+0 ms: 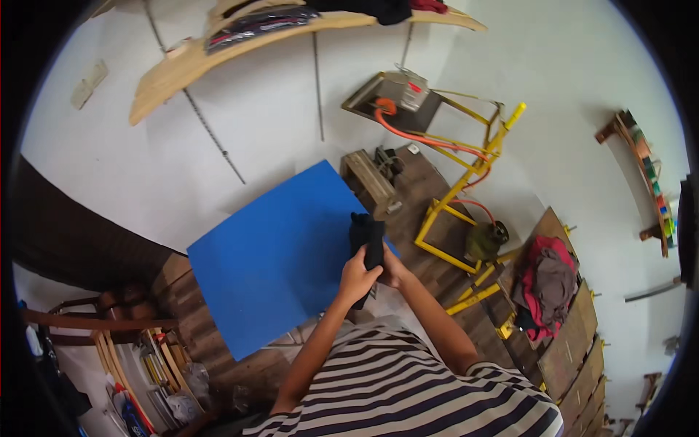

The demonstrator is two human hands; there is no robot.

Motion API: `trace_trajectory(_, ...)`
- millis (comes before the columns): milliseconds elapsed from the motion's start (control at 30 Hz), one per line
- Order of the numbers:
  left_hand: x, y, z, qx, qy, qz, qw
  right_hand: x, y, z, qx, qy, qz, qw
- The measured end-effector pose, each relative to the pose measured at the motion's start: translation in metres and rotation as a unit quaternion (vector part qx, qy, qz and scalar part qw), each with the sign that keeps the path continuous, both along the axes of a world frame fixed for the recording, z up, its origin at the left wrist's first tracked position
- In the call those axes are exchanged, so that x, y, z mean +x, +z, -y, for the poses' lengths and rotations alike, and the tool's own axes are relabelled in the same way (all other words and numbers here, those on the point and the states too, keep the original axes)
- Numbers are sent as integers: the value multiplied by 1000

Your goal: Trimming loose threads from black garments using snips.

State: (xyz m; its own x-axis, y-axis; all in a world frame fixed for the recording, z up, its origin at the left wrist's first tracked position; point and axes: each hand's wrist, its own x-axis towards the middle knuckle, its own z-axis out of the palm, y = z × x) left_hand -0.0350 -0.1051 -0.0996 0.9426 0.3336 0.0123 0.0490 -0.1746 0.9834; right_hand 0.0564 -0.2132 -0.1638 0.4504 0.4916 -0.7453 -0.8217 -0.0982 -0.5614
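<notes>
Both of my hands grip a bundle of black folded cloth (361, 235), held above the right edge of a blue tabletop (262, 251). My left hand (357, 276) wraps the near side of the bundle, its thumb lying across the front. On the other side, my right hand (393, 269) holds the right edge, with its fingers partly hidden behind the fabric. A part of the dark cloth hangs down below my left hand. What kind of garment or fabric it is cannot be told.
Right of the table, a yellow metal frame (448, 216) carries an orange hose (404, 134). A wooden box (370, 180) sits on the floor behind the table. Red and grey cloths (549, 284) lie on boards at right. A wooden shelf (180, 68) spans the wall.
</notes>
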Motion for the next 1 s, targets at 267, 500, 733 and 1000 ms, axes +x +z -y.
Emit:
trace_trajectory(267, -34, 60, 175, 222, -219, 117, 943, 13, 18, 171, 168, -263, 19, 950)
trace_trajectory(500, -62, -17, 206, 199, -118, -14, 973, 62, 59, 369, 247, -466, 156, 835)
trace_trajectory(733, -192, -214, 152, 47, -7, -225, 973, 91, 81, 524, 291, -576, 272, 714)
trace_trajectory(1000, -401, -309, 142, -61, 40, -578, 813, 21, 21, 539, 307, -715, 150, 609)
